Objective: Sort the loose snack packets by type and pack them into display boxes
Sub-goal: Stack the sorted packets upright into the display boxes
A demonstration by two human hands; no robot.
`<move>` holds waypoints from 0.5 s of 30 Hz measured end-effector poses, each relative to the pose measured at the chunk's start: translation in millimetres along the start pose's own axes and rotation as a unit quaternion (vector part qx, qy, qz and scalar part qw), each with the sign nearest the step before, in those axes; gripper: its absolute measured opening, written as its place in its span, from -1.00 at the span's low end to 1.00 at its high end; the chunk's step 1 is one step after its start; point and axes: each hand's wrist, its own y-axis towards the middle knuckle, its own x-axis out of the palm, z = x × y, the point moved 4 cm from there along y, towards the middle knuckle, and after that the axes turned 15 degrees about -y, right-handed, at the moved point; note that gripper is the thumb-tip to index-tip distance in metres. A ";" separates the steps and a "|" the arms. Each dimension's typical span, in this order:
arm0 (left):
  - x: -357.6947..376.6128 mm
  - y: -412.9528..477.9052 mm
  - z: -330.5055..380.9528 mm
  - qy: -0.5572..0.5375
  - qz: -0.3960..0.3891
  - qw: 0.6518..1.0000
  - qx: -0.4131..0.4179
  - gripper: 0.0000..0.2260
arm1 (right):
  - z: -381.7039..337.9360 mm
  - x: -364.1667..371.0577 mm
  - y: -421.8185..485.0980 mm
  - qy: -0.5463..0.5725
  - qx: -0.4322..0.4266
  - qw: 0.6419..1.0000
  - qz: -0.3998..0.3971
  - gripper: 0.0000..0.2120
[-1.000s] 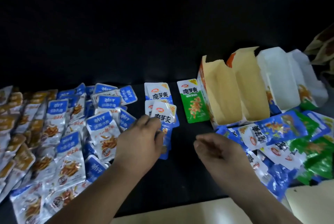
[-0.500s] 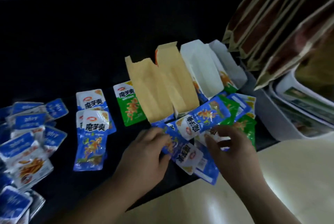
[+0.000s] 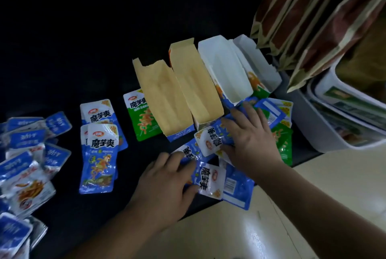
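In the head view, four open display boxes stand in a row on a dark tabletop (image 3: 83,49). The leftmost of them, the tan-lined display box (image 3: 165,99), serves as the marker here. Touching its right side is a second tan-lined box (image 3: 194,83), and beyond that stand two white-lined boxes (image 3: 225,70).

A green packet (image 3: 142,118) lies flat against the left wall of the tan-lined display box, with its right edge tucked under the box. Further left of the box sits a small stack of blue packets (image 3: 100,154), face up and overlapping. Well to the left of that, a heap of blue-and-white packets (image 3: 27,164) runs off the frame edge.

In front of the box and to its right spreads the mixed pile (image 3: 238,191) of blue and green packets, reaching the table's near edge. The left hand (image 3: 165,183) is at the pile's left end, just in front of the box. Its fingers curl over the top of a blue packet (image 3: 211,179) and its thumb meets the packet's lower edge, so it pinches the packet. The right hand (image 3: 250,139) lies to the right of the box's front corner. Its fingers are spread and fairly straight, resting flat on the pile and gripping nothing. A white-topped packet (image 3: 208,141) lies between its forefinger and thumb.

Far right of the box, a white bin (image 3: 323,129) stands under leaning brown bags (image 3: 313,18).
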 end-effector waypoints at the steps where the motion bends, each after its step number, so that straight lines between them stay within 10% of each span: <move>1: -1.1 -2.9 -2.1 -0.012 -0.005 1.000 0.000 -0.52 | -0.4 -1.3 2.7 -0.006 -0.007 1.000 -0.005 -0.34; 7: -16.7 -8.7 -14.3 -0.039 0.016 0.999 -0.033 -0.48 | -3.8 -15.2 16.9 -0.043 0.011 0.999 0.002 -0.34; 11: -31.8 -16.4 -23.4 -0.121 0.057 0.989 -0.069 -0.72 | -8.1 -35.7 0.5 -0.008 0.025 0.994 0.105 -0.69; 15: -43.5 -31.0 -31.4 -0.498 0.051 0.841 -0.204 -0.87 | -13.4 -50.5 -27.6 0.130 0.152 0.975 0.099 -0.79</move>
